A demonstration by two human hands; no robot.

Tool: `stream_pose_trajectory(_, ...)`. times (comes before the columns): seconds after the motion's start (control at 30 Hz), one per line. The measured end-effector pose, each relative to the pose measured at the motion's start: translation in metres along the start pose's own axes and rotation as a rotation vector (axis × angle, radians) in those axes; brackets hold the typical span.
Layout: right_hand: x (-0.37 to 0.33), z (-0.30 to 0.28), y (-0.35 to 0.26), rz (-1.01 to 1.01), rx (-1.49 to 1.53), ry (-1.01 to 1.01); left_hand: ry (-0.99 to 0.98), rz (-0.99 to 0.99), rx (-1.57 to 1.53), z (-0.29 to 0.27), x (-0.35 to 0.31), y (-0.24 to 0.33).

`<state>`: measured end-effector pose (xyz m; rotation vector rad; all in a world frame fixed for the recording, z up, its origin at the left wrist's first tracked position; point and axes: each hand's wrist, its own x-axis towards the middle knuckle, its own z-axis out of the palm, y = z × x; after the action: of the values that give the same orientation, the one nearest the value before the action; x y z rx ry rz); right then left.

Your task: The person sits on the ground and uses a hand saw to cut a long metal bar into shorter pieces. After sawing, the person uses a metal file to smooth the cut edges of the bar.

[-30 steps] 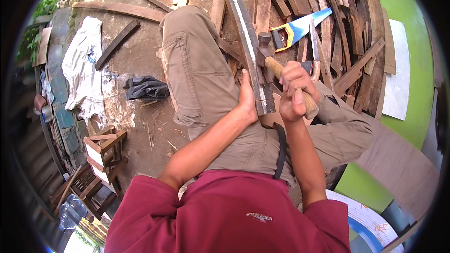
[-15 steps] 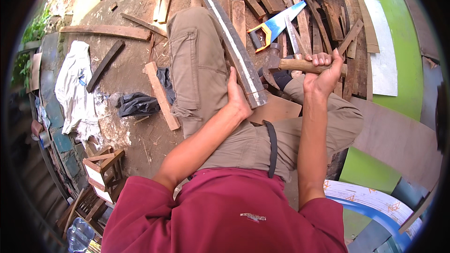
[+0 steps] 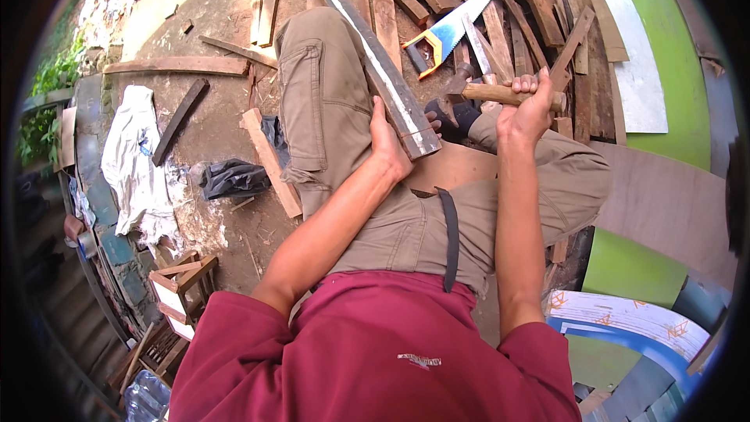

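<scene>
My left hand [image 3: 388, 144] wraps round the near end of a long dark beam [image 3: 388, 82] with a white stripe along its top. The thumb lies on the left side, and fingertips show past the right edge. The beam slants away to the upper left, against my left leg. My right hand [image 3: 525, 113] is closed on the wooden handle of a claw hammer [image 3: 488, 94]. Its metal head points left, a little right of the beam's end and apart from it. Just beyond the hammer lies a handsaw [image 3: 453, 30] with an orange and black handle.
Loose wooden planks [image 3: 539, 16] are piled at the far right, beside a green panel [image 3: 680, 55]. A brown board [image 3: 656, 199] lies to my right. On the left are a white cloth [image 3: 137, 160], a black plastic bag [image 3: 233, 180] and a small wooden frame [image 3: 183, 285].
The whole view has shifted slightly, moving the beam and saw up and left in the picture. Fingertips of my left hand now show beyond the beam. Both grips stay the same.
</scene>
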<state>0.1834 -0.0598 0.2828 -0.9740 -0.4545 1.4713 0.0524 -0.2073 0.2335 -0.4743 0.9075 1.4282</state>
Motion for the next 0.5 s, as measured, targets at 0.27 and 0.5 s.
stream_pose_trajectory(0.27,-0.067,0.037,0.024,-0.308,-0.081,-0.457,0.026,0.023,-0.042,-0.007,0.008,-0.001)
stream_pose_trajectory(0.5,-0.093,0.019,0.04,-0.597,-0.329,-0.813,0.083,0.012,-0.101,0.006,-0.001,0.0)
